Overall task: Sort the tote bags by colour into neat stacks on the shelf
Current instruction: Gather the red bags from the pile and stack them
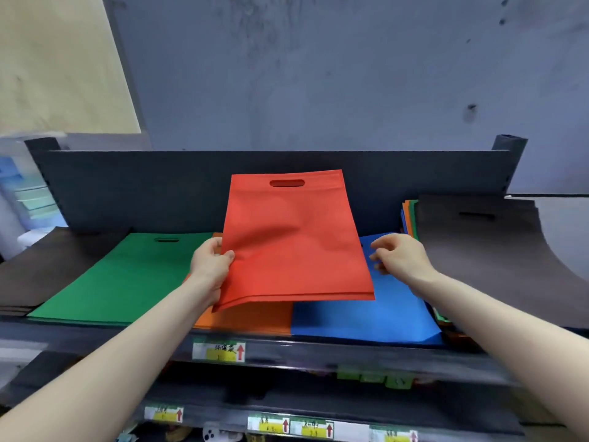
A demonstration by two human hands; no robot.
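Red tote bag [293, 237]: you hold it in the air over the middle of the shelf, tilted, with the handle slot at the far end towards the back panel [143, 186]. The near edge shows more than one layer; I cannot tell if this is one bag or several.
Handling: it looks light, thin and soft. It keeps a flat face but sags at the near left corner, so it will likely droop and fold if you carry it by one side. The smooth fabric may slide on the bags under it.
Where to hold: take both long edges at about mid-length and keep it taut and level as you lay it down.
Left hand [208, 266]: it pinches the bag's left edge, thumb on top and fingers underneath.
Right hand [398, 258]: its fingers are loosely curled and hold nothing, just beside the right edge of the bag.
Orange stack [248, 317]: it lies directly below the red bag, between green and blue.
Blue stack [366, 320]: it lies under your right hand, touching the orange stack.
Green stack [121, 279]: it lies flat to the left of the orange stack.
Mixed pile [409, 218]: orange and green edges show on the right, under a dark bag [494, 260]; this looks unsorted.
Dark stack [47, 269]: it lies at the far left.
Shelf [318, 349]: no red stack shows, so you will probably have to start one.
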